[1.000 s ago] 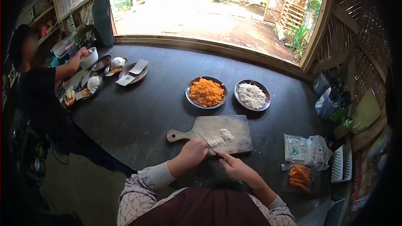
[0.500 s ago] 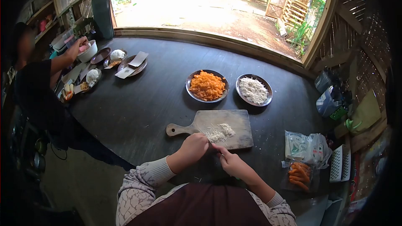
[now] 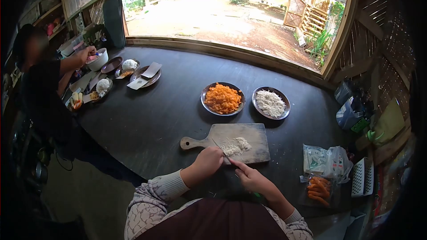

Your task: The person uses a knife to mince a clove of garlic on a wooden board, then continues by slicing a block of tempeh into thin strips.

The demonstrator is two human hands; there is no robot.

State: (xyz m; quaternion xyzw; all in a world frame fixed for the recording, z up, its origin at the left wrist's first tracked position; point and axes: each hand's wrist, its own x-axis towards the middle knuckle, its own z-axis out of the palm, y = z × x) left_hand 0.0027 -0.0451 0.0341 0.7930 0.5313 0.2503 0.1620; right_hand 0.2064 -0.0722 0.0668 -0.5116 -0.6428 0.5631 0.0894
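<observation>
In front of me a wooden chopping board (image 3: 238, 130), its handle pointing left, bears a small pile of pale, finely chopped shreds (image 3: 238, 146). My right hand (image 3: 252, 180) is closed on a knife (image 3: 220, 147), index finger stretched along it. The thin blade slants up-left over the board, beside the shreds. My left hand (image 3: 207, 161) is closed in a fist at the board's near edge, against or close to the blade; whatever its fingers hold is hidden. Beyond the board are heaped orange shreds (image 3: 223, 98) and whitish shreds (image 3: 270, 103) on two dark plates.
At right lie a bag of carrots (image 3: 318, 190), plastic packets (image 3: 327, 161) and a white grater (image 3: 362, 178). A utensil container (image 3: 349, 113) stands behind them. On the left another person (image 3: 49, 84) reaches into a white bucket (image 3: 98, 60), near several plates of food.
The knife blade now shows over the board, pointing up-left past my left fist. My view has shifted slightly. Both hands stay close together at the board's near edge.
</observation>
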